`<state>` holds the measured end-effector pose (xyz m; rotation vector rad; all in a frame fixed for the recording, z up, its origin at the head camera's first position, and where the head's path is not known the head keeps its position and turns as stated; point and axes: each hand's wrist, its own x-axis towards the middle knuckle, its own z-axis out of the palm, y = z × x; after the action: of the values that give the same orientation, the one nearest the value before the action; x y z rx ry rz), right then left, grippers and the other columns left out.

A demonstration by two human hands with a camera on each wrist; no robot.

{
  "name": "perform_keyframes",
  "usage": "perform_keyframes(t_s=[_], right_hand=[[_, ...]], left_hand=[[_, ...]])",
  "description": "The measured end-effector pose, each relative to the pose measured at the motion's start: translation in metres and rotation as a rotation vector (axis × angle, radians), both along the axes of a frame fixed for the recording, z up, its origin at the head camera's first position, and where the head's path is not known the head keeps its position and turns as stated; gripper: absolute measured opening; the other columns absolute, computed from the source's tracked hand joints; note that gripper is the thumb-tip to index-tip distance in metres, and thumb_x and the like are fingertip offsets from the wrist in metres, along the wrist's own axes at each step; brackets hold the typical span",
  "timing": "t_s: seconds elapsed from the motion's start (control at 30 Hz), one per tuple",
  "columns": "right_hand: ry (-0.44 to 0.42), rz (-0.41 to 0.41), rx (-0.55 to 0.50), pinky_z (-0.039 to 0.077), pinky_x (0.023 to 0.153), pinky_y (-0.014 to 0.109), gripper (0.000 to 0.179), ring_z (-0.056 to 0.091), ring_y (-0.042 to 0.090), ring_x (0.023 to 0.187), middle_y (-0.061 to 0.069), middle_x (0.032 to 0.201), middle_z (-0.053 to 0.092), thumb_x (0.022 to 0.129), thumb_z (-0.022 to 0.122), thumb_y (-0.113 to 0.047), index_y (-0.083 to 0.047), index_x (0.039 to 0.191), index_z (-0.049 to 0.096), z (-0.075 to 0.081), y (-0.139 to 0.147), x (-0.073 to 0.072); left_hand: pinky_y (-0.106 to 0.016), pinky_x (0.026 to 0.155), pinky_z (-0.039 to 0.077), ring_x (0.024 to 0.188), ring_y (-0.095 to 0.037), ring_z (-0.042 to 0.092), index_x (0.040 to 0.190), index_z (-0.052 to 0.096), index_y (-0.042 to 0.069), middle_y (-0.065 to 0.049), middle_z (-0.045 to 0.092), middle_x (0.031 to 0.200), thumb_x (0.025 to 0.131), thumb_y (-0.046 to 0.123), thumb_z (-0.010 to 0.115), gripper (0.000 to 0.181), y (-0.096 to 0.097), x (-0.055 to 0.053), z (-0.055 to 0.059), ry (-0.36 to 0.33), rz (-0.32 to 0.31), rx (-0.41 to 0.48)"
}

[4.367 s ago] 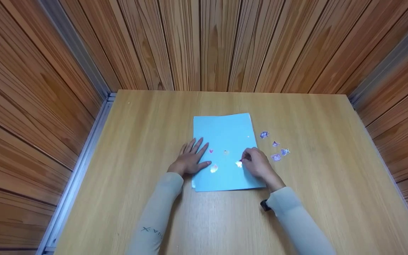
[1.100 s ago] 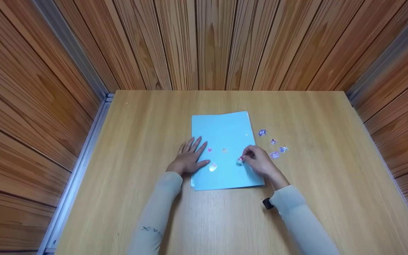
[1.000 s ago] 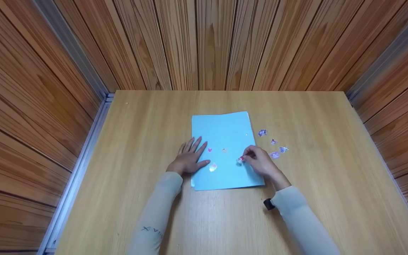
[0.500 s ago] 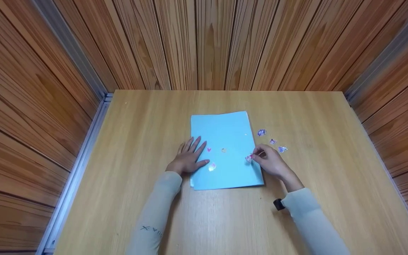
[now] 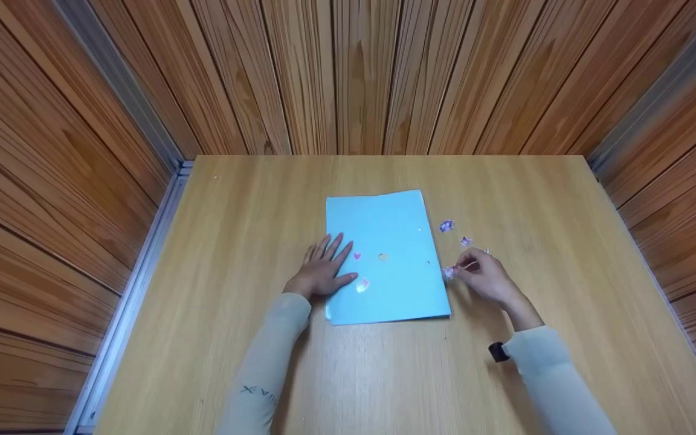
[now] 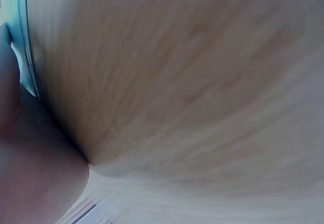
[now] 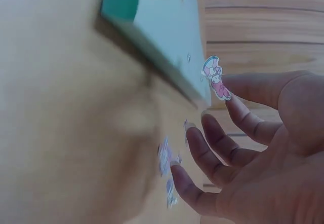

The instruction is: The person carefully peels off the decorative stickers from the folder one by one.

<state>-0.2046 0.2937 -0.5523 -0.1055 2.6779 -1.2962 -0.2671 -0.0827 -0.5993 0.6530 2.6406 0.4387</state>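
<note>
My left hand (image 5: 319, 273) rests with spread fingers on the left edge of a light-blue folder (image 5: 384, 223). Just past the folder's right edge, my right hand (image 5: 487, 278) pinches a small cut-out sticker between thumb and index finger. In the right wrist view this sticker (image 7: 216, 79) shows a pink and white cartoon figure, and the other fingers are loosely bent. On the folder lie a pink heart sticker (image 5: 357, 256), a pale round one (image 5: 382, 257) and a shiny one (image 5: 363, 284). The left wrist view shows mostly tabletop and part of the left hand.
Right of the folder, a purple sticker (image 5: 446, 225) and a smaller one (image 5: 465, 240) lie on the wooden table (image 5: 251, 241). Others there are partly hidden by the right hand. Wood-panelled walls (image 5: 360, 78) enclose the table's back and sides.
My right hand has lifted the cartoon sticker off the folder and carried it right, past the folder's edge. A tiny spot on the folder has come into sight. The left hand stays in place.
</note>
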Motion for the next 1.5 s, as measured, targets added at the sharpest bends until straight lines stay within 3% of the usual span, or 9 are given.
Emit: perform_keyframes(t_s=[0.4, 0.8, 1.23, 1.5], right_hand=[[-0.034, -0.047, 0.07, 0.05, 0.093, 0.048, 0.018, 0.06, 0.04, 0.113, 0.021, 0.115, 0.063, 0.1, 0.064, -0.009, 0.003, 0.113, 0.059, -0.009, 0.035, 0.01], [-0.067, -0.067, 0.123, 0.046, 0.079, 0.034, 0.023, 0.058, 0.032, 0.102, 0.019, 0.111, 0.062, 0.101, 0.066, -0.015, 0.002, 0.113, 0.058, -0.015, 0.052, 0.014], [-0.073, -0.111, 0.172, 0.044, 0.068, 0.031, 0.024, 0.052, 0.026, 0.089, 0.014, 0.1, 0.057, 0.098, 0.07, -0.016, 0.001, 0.108, 0.057, -0.019, 0.056, 0.015], [-0.121, -0.112, 0.2, 0.042, 0.077, 0.042, 0.025, 0.049, 0.034, 0.097, 0.021, 0.107, 0.051, 0.098, 0.07, -0.015, 0.003, 0.111, 0.057, -0.025, 0.056, 0.013]], left_hand=[[-0.057, 0.125, -0.005, 0.158, -0.032, -0.012, 0.166, 0.009, 0.024, -0.004, -0.005, 0.173, 0.104, 0.059, 0.042, 0.078, -0.002, 0.001, -0.002, -0.009, 0.01, 0.011], [-0.057, 0.125, -0.004, 0.158, -0.033, -0.012, 0.166, 0.009, 0.024, -0.004, -0.006, 0.173, 0.104, 0.061, 0.042, 0.079, -0.002, 0.003, -0.001, -0.007, -0.001, 0.019], [-0.057, 0.125, -0.005, 0.158, -0.032, -0.012, 0.166, 0.008, 0.025, -0.003, -0.006, 0.173, 0.104, 0.062, 0.041, 0.08, -0.001, 0.002, -0.002, -0.007, 0.005, 0.024], [-0.057, 0.125, -0.004, 0.158, -0.031, -0.011, 0.166, 0.01, 0.027, -0.002, -0.005, 0.174, 0.103, 0.06, 0.045, 0.079, 0.002, 0.001, -0.002, -0.004, 0.025, -0.006]])
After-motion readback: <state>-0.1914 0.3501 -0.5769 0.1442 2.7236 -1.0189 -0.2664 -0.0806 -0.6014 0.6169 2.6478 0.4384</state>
